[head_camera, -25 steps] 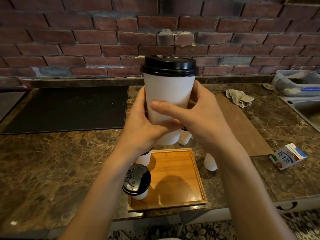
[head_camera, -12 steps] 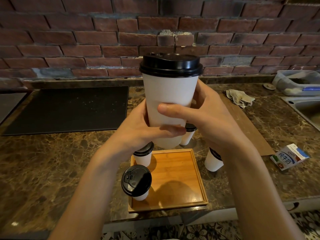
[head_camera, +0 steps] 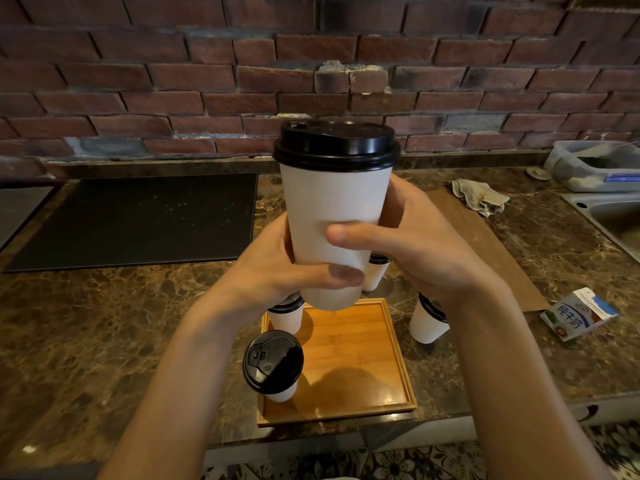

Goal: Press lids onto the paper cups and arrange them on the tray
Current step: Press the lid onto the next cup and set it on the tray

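Both hands wrap one tall paper cup [head_camera: 332, 216] and hold it upright in the air. The left hand [head_camera: 277, 268] grips its foot with the thumb laid across the lower front, the right hand [head_camera: 426, 244] clasps it just above with the thumb across the middle, and the fingers of both curl round the far side, mostly out of sight. Its black lid [head_camera: 336, 143] sits level on the rim and looks pressed home. Against a second ago the grip is unchanged, but the cup has sunk a little, and the right forearm has shifted enough to uncover the top of a cup it half hid before. I judge the pressing of this one done and the setting-down begun. Straight below the hands lies the wooden tray [head_camera: 360, 362], with two capped cups on the side under the left wrist: a near cup [head_camera: 273, 365] towards the body and a far cup [head_camera: 287, 318] tucked beneath the left hand. Bare wood shows under the right hand, the likely spot for the held cup. Just beyond the hands a rear cup [head_camera: 375, 275] peeks out on the desk [head_camera: 86, 323], and under the right wrist stands the uncovered cup [head_camera: 427, 323], also off the tray; both wear lids and probably still need moving onto it. Further out to the right lie a milk carton [head_camera: 578, 313] and a crumpled cloth [head_camera: 479, 199].
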A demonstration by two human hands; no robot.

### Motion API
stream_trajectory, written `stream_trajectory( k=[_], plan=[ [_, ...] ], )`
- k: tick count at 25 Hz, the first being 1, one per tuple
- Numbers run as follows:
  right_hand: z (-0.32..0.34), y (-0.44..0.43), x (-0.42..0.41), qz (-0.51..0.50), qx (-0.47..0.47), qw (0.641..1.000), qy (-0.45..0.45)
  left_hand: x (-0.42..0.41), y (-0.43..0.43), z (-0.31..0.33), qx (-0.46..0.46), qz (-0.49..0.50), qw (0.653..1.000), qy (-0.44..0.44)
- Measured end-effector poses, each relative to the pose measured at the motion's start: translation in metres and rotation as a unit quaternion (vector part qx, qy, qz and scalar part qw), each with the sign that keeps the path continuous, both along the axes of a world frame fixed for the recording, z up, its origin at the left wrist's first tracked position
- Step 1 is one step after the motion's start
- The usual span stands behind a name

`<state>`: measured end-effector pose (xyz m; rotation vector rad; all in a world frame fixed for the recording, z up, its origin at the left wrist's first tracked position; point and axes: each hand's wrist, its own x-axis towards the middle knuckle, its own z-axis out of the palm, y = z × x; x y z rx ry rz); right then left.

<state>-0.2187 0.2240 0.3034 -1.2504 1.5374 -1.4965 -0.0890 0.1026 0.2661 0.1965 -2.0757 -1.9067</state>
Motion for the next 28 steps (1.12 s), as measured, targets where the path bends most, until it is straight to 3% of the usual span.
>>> stream_trajectory(
  k=[10, 17, 28],
  plan=[
    [0.007, 0.000, 0.009, -0.054, -0.006, 0.998, 0.037, -0.002, 0.003, 0.002, -0.017, 0.074, 0.997, 0.013],
    [-0.002, -0.009, 0.022, -0.162, 0.012, 0.985, 0.053, -0.009, 0.008, -0.005, -0.058, 0.172, 0.983, 0.011],
    [0.003, -0.004, 0.013, -0.113, -0.026, 0.993, 0.033, -0.003, 0.007, 0.005, -0.068, 0.123, 0.990, 0.020]
  ],
)
